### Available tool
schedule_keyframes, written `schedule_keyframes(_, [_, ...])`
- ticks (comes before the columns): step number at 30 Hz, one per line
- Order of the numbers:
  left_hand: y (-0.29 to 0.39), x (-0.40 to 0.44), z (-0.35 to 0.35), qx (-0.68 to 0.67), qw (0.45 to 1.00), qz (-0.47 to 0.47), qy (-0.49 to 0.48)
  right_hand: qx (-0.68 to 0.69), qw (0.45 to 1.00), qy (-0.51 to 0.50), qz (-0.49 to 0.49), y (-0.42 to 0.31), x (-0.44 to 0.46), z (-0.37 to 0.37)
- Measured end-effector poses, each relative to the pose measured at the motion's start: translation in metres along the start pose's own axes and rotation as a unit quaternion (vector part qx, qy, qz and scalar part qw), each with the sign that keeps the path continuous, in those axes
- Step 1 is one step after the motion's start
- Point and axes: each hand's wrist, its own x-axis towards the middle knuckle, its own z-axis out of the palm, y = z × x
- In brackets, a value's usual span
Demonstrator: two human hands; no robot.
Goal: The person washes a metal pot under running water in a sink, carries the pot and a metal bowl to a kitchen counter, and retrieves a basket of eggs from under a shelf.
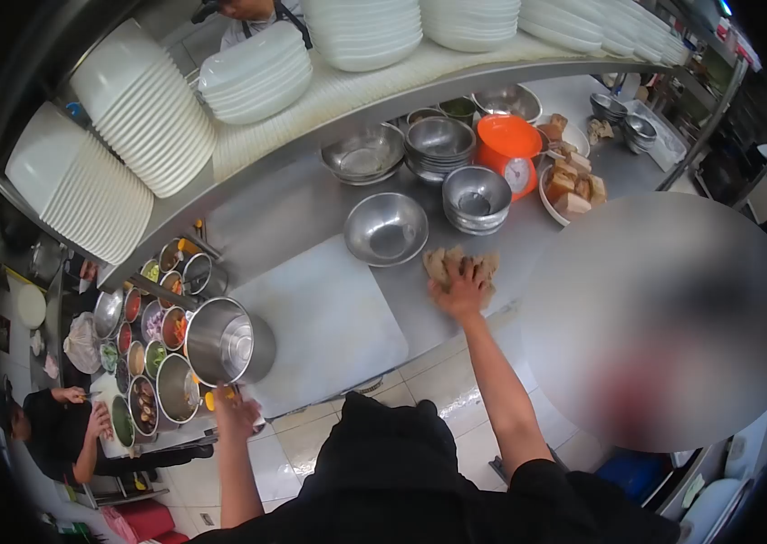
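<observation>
My right hand (463, 292) presses on a crumpled tan cloth (447, 263) on the steel counter (510, 238), its fingers spread over it. Just beyond the cloth are an empty steel bowl (386, 229) and a stack of small steel bowls (477, 198). Low at the left, my left hand (236, 415) is near the counter's front edge, below a tall steel pot (227, 341); its fingers are too unclear to read. A white cutting board (320, 317) lies between the pot and the cloth.
An orange scale (508, 145) and a bowl of meat chunks (574, 186) stand at the back right. Ingredient containers (155, 322) crowd the left. White bowls (157, 118) line the overhead shelf (347, 109). A person (53, 426) works at lower left; another stands behind the shelf.
</observation>
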Motion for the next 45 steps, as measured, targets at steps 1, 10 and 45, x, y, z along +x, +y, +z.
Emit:
schedule_keyframes(1, [-0.005, -0.02, 0.016, 0.071, 0.997, -0.029, 0.027, 0.005, 1.0, -0.002, -0.004, 0.0, 0.004, 0.005])
schedule_keyframes(10, [-0.076, 0.01, 0.244, 0.228, 0.948, -0.043, -0.219, -0.05, 0.997, -0.001, -0.064, 0.015, 0.009, -0.003])
schedule_keyframes(45, [-0.179, -0.162, 0.044, -0.131, 0.957, -0.007, 0.261, -0.205, 0.971, -0.008, -0.127, 0.079, 0.069, 0.037])
